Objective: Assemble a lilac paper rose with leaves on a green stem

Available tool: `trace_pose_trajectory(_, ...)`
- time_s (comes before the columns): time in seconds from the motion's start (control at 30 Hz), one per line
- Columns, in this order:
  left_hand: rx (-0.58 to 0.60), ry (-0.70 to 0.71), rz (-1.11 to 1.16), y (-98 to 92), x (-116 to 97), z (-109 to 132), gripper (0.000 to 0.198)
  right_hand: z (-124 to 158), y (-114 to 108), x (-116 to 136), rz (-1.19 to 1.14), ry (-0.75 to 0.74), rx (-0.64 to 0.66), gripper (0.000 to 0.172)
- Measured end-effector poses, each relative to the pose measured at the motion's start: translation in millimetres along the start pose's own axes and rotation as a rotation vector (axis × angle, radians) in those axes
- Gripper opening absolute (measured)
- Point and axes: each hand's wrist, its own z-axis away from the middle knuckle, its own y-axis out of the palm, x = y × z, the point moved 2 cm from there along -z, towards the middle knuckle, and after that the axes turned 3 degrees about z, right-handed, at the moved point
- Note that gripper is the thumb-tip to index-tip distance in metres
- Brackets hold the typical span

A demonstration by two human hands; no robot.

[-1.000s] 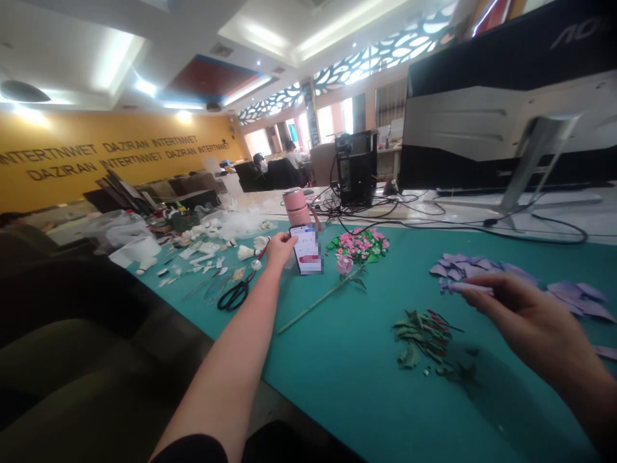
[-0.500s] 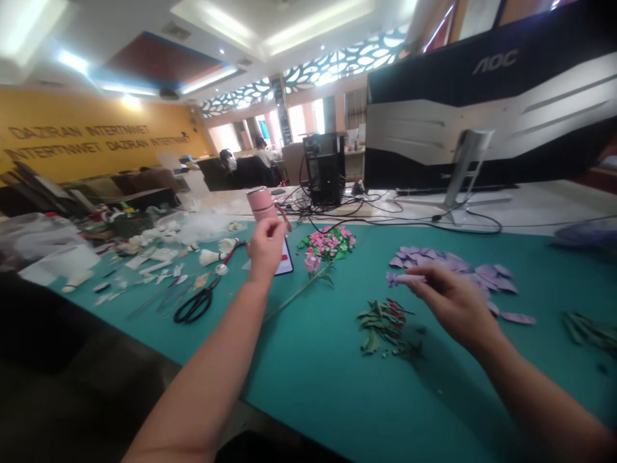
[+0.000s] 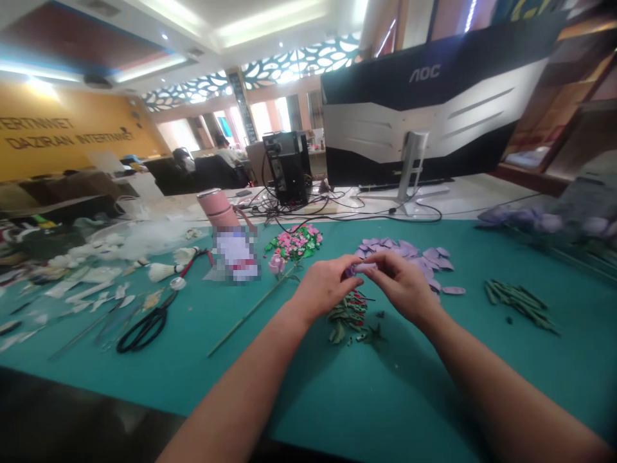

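Note:
My left hand (image 3: 324, 284) and my right hand (image 3: 403, 283) meet over the green mat, fingers closed around a small lilac flower piece (image 3: 365, 267). It looks like a thin rolled tube with a flared, ruffled end; my left fingers are at that end, my right fingertips pinch the other, and part is hidden. Behind my right hand lies a pile of loose lilac petals (image 3: 429, 258). Green leaf pieces (image 3: 340, 318) with some red bits lie below the hands. To the left, a pink artificial rose (image 3: 276, 263) on a long green stem rests on the mat.
Scissors (image 3: 144, 329), shuttlecocks (image 3: 162, 271) and white scraps lie on the left. A pink bottle (image 3: 214, 209) stands behind a blurred phone (image 3: 237, 254). Small pink flowers (image 3: 299, 241) are at the back. Green pieces (image 3: 520, 303) and purple flowers (image 3: 544, 222) are right; a monitor (image 3: 424, 122) stands behind.
My left hand has moved right, from near the pink bottle to the lilac piece, and now grips it together with my right hand. The camera view has turned to the right.

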Motion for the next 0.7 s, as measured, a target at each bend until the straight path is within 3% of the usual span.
trace_pose_trajectory(0.33,-0.100,-0.093,0.103,21.6,16.7,2.1,0.032,-2.5,5.6,-2.7,0.098,-0.059,0.001,0.008)
trace_pose_trajectory(0.57,-0.118,-0.105,0.119,23.8,21.8,4.7,0.032,-0.8,9.6,-4.6,0.098,-0.053,0.025,0.011)
trace_pose_trajectory(0.7,-0.140,-0.153,0.186,22.6,24.6,4.3,0.032,-5.7,2.4,-5.1,0.023,-0.054,0.102,0.023)
